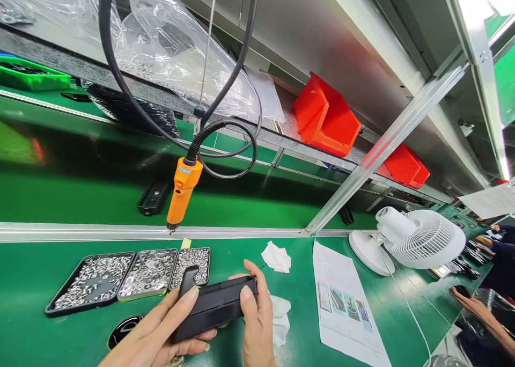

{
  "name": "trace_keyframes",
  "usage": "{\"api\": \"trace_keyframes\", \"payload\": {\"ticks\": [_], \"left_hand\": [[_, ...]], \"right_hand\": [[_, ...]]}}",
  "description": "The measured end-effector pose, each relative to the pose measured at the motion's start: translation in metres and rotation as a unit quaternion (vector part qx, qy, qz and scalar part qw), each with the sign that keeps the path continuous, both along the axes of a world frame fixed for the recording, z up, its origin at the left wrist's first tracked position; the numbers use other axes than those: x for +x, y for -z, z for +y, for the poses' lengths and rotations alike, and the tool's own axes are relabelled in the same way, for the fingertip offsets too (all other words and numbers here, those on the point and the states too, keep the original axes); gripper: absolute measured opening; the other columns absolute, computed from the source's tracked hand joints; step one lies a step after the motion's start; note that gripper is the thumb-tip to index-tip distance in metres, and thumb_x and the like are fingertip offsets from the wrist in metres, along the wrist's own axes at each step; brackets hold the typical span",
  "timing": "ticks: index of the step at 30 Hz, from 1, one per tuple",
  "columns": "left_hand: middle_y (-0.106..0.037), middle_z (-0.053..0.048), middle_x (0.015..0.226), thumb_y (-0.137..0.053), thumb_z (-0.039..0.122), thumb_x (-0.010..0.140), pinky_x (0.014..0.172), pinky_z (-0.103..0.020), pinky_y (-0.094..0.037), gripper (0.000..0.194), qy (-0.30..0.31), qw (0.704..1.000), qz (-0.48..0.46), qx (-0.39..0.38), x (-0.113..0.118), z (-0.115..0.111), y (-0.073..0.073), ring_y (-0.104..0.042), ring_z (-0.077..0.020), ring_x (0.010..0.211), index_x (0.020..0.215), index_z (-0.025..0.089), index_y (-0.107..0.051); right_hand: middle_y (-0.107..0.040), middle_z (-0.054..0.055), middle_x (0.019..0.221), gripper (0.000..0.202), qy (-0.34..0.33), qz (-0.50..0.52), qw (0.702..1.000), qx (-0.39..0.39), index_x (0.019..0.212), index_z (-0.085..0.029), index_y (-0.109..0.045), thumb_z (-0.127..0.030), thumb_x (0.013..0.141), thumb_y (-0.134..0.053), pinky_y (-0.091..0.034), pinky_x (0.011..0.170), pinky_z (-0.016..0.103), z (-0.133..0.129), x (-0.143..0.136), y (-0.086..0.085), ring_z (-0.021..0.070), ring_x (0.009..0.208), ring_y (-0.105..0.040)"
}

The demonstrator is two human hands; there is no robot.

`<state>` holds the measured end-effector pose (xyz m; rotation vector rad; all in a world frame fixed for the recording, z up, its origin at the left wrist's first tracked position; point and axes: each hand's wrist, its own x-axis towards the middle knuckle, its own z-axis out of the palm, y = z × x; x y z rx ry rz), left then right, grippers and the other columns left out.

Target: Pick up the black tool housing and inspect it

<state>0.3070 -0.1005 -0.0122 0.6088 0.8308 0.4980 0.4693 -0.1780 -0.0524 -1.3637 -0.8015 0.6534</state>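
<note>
A black elongated part (217,306) with a hooked piece at its left end is held low in the view, above the green bench. My left hand (167,324) is closed round its left end, thumb on top near the hook. At the right end, my right hand (257,313) grips it with the thumb on the front face and fingers behind. Behind the part stand three trays of small metal pieces: a left tray (92,281), a middle tray (148,273) and a right tray (193,259). An orange electric screwdriver (184,192) hangs above them on a cable.
White cloths (277,257) and a printed sheet (346,308) lie right of my hands. A white fan (426,238) stands farther right, its cord crossing the bench. Red bins (328,117) sit on the shelf above. Another person's arm (480,313) shows at the far right.
</note>
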Motion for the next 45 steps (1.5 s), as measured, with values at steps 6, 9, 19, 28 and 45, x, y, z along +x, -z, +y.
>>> {"api": "trace_keyframes", "payload": {"ticks": [6,9,19,28,45], "left_hand": [[-0.070,-0.021,0.133,-0.097,0.073,0.055,0.079,-0.039,-0.066,0.131,-0.022,0.999,0.026,0.034,0.000,0.000,0.003,-0.076,-0.0334,0.095,0.157,0.011,-0.041],[-0.073,-0.017,0.126,-0.092,0.071,0.068,0.082,-0.038,-0.065,0.121,-0.017,0.999,0.011,0.032,-0.001,0.005,0.000,-0.075,-0.0295,0.095,0.161,0.016,-0.036],[-0.065,-0.001,0.066,-0.077,0.071,0.086,0.047,-0.024,-0.053,0.098,-0.012,0.994,0.026,0.101,-0.001,0.023,0.015,-0.067,-0.0211,0.060,0.155,0.013,-0.037],[-0.062,0.001,0.062,-0.077,0.084,0.074,0.047,-0.023,-0.052,0.111,-0.021,0.985,0.054,0.165,-0.004,0.021,-0.004,-0.063,-0.0191,0.057,0.154,0.013,-0.047],[-0.059,0.005,0.056,-0.079,0.072,0.080,0.049,-0.025,-0.033,0.077,-0.039,0.958,0.125,0.255,-0.012,0.027,-0.008,-0.053,-0.0192,0.050,0.137,0.023,-0.062]], "right_hand": [[-0.068,0.005,0.106,0.060,0.055,-0.037,0.997,-0.034,0.127,-0.024,-0.064,-0.053,0.078,-0.085,-0.061,0.079,0.033,-0.002,-0.012,0.001,0.0244,0.088,-0.066],[-0.068,0.009,0.110,0.058,0.056,-0.008,0.998,-0.031,0.127,-0.023,-0.066,-0.069,0.092,-0.067,-0.062,0.064,0.032,-0.005,-0.016,0.001,0.0246,0.083,-0.066],[-0.074,0.009,0.099,0.060,0.018,-0.023,0.999,-0.028,0.121,-0.025,-0.072,-0.076,0.101,-0.046,-0.060,0.058,0.036,-0.009,-0.016,0.010,0.0260,0.070,-0.070],[-0.073,0.011,0.105,0.063,0.021,-0.054,0.998,-0.021,0.118,-0.025,-0.076,-0.078,0.097,-0.052,-0.063,0.062,0.037,-0.007,-0.013,0.016,0.0318,0.086,-0.074],[-0.077,0.011,0.073,0.084,-0.113,0.054,0.992,-0.007,0.141,-0.012,-0.069,-0.078,0.092,-0.055,-0.059,0.044,0.038,-0.002,-0.019,0.031,0.0275,0.044,-0.068]]}}
